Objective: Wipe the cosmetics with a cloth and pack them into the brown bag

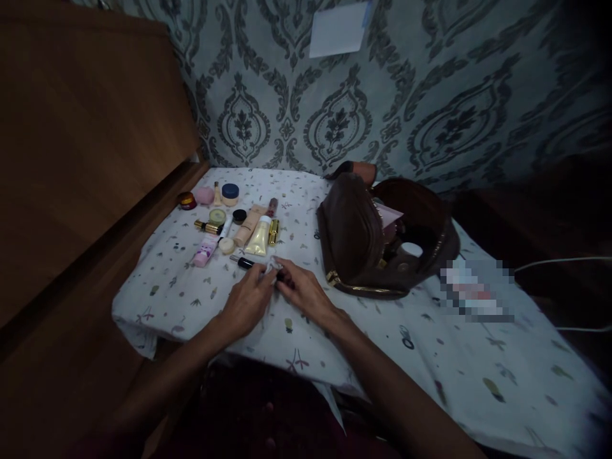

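White tablecloth (167, 287): printed with small plants and fruit; covers the table and carries the bag and the containers.
Left hand (248, 299): on the table's near side; fingers bent and closed on the white tissue.
Right hand (303, 290): meets the left hand; fingertips pinch at the tissue's other side, where a small dark piece shows, too hidden to identify.
White tissue (272, 263): crumpled, between the two sets of fingertips, in front of the yellow tube.
Black tube (245, 262): silver-ended, pointing left from the left fingers; whether it is gripped or lies beside them cannot be told.
Near containers: yellow tube (258, 238) with white cap, gold tube (273, 232) just to its right, beige tube (249, 227) just to its left, cream jar (226, 246), pink tube (205, 250).
Far containers: blue-lidded jar (230, 194), pink sponge (205, 195), amber jar (187, 201), black-lidded pot (239, 217).
Brown bag (347, 236): right of the containers, unzipped and gaping; a white lid (411, 249) and a pink card (391, 215) show inside.
Wall (291, 95): patterned paper; white sheet (337, 29) fixed high.
Wooden cabinet (90, 127): left of the table.
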Available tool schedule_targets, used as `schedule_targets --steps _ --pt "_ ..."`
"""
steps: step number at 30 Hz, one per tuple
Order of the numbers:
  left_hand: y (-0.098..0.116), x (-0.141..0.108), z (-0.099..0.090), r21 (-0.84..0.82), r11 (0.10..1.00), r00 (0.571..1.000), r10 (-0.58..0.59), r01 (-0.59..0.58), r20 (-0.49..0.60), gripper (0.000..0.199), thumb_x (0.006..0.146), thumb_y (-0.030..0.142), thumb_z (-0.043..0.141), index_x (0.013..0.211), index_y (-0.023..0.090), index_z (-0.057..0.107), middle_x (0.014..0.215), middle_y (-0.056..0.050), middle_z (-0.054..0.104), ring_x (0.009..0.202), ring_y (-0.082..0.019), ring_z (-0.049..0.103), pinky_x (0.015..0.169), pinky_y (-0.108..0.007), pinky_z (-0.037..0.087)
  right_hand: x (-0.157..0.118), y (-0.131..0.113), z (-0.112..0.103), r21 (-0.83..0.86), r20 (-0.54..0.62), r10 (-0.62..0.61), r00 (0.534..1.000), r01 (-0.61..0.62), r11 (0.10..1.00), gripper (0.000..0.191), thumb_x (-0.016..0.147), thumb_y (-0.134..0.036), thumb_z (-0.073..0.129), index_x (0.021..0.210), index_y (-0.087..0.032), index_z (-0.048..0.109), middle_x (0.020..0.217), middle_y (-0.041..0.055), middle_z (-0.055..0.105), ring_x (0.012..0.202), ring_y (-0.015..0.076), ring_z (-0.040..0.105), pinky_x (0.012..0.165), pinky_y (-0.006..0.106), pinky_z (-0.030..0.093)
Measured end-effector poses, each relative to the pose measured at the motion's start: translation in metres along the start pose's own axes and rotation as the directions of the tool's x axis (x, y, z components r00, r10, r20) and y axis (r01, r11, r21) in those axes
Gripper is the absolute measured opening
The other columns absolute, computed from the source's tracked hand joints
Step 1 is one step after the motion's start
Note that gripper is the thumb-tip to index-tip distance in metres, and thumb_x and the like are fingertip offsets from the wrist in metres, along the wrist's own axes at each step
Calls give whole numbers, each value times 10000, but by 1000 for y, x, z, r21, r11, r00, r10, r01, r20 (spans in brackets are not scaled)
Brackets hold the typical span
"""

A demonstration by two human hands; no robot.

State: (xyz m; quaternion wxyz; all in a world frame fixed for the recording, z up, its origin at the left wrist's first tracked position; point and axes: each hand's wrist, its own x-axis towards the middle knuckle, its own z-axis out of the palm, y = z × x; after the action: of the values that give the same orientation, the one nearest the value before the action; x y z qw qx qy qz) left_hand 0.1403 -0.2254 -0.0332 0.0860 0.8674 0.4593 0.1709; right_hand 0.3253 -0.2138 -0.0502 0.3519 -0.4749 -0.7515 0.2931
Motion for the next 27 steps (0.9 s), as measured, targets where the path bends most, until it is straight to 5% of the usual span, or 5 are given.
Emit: schedule_targets --steps 7,15,21,27 --pt "-5 1 1 54 998 999 -35 35 0 412 971 227 380 1370 244 483 1203 -110 531 1030 -236 592 773 -320 536 1 -1 0 86 -38 61 997 -58 995 459 873 -232 561 1327 -171 547 924 58 715 761 177 647 739 299 504" --pt "-40 3 -13 151 970 981 -185 192 -58 412 976 220 400 1378 208 488 1258 -136 509 1085 -244 571 821 -349 531 2 1 3 170 -78 141 987 -126 977 260 890 -243 497 1037 -167 697 591 -33 603 537 125 551 591 233 432" --pt "-45 5 -19 121 965 972 -224 231 -66 422 975 223 402 1388 183 481 1223 -131 522 1077 -252 572 864 -379 521 3 3 4 -42 -98 46 994 -51 998 207 855 -151 529 953 -176 709 759 11 647 646 134 556 646 244 433" --pt "-27 5 -12 120 979 986 -167 168 -11 418 977 214 383 1381 180 485 1234 -130 534 1102 -247 567 852 -349 517 2 -3 3 -226 -22 -19 1000 14 974 208 907 -149 523 970 -172 720 839 45 579 730 153 576 690 260 459"
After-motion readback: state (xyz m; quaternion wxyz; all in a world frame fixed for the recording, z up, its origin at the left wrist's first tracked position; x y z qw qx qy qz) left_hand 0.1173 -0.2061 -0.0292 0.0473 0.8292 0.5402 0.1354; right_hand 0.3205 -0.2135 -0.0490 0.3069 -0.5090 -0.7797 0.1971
